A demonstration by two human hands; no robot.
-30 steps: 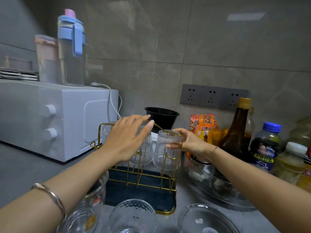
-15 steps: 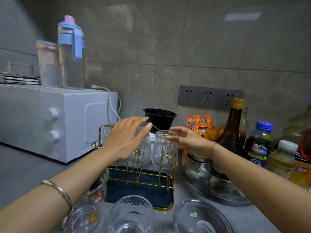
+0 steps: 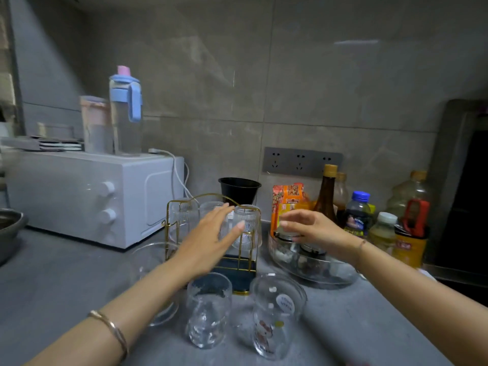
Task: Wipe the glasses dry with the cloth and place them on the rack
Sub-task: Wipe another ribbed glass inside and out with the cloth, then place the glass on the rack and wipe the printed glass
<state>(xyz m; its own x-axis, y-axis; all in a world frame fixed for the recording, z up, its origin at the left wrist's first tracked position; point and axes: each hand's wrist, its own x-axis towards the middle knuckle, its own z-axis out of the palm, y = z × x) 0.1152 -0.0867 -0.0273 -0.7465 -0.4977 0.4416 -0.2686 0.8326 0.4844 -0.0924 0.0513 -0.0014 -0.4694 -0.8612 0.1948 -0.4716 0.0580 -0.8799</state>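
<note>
Glasses [image 3: 247, 225], clear and ribbed, sat mouth-down on the pegs of a gold wire rack with a dark blue base [image 3: 241, 280], which stood on the grey countertop [image 3: 58, 281] near the tiled wall. The left hand [image 3: 211, 239] hung in front of the rack with its fingers straight and held close together, palm down and gripping nothing; whether the fingertips touched a glass could not be told. The right hand [image 3: 309, 225] hovered just right of the rack, apart from the nearest glass, its fingers loosely stretched and holding nothing. Closer to the camera, two more glasses stood upright on the counter: a clear dimpled tumbler [image 3: 208, 310] and, just to its right, a clear glass with a cartoon print [image 3: 269, 320]. A clear glass jug [image 3: 150, 260] sat partly hidden under the left forearm. Below the right hand lay a wide clear glass bowl [image 3: 324, 270]. Behind the rack stood a black plastic bowl [image 3: 239, 188], with an orange snack packet [image 3: 287, 202] and a tall brown bottle [image 3: 326, 196] to its right. A white countertop oven [image 3: 92, 196] stood at the left, carrying a clear water bottle with a blue lid [image 3: 125, 112]
</note>
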